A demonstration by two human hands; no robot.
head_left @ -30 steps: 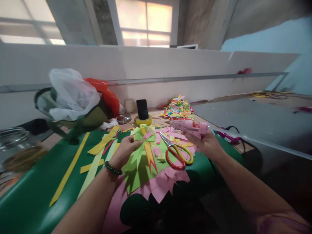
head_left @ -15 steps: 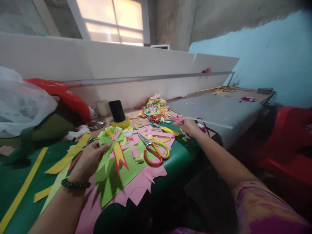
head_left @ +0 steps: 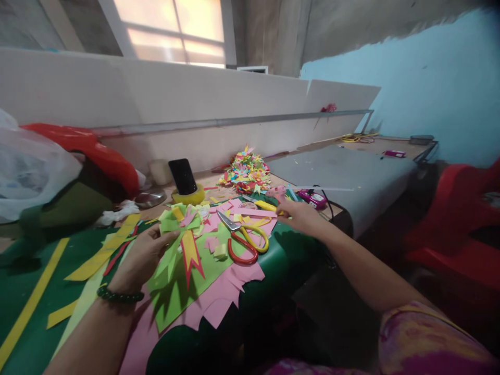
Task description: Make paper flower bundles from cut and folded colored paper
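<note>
My left hand (head_left: 146,255), with a green bead bracelet at the wrist, pinches a green paper rosette (head_left: 180,219). Yellow and red notched tails (head_left: 191,254) hang from the rosette over green and pink paper sheets (head_left: 211,278). My right hand (head_left: 299,214) reaches forward with its fingers drawn together. Its fingertips are at the end of a yellow-handled cutting tool (head_left: 265,207); whether they grip it is unclear. Beside them is a small pink object (head_left: 276,192). Between my hands lie scissors (head_left: 244,239) with one red and one yellow handle, among paper scraps.
A phone (head_left: 182,176) leans on a yellow tape roll (head_left: 188,195). Behind stands a heap of colourful paper pieces (head_left: 245,172). Plastic bags (head_left: 35,166) crowd the left, near yellow paper strips (head_left: 105,250). A purple device (head_left: 312,198) is beyond my right hand; a red chair (head_left: 461,224) stands right.
My right hand has moved left and toward me, from beside the pink object to the end of the yellow handle. My left hand still holds the rosette. The view has shifted slightly.
</note>
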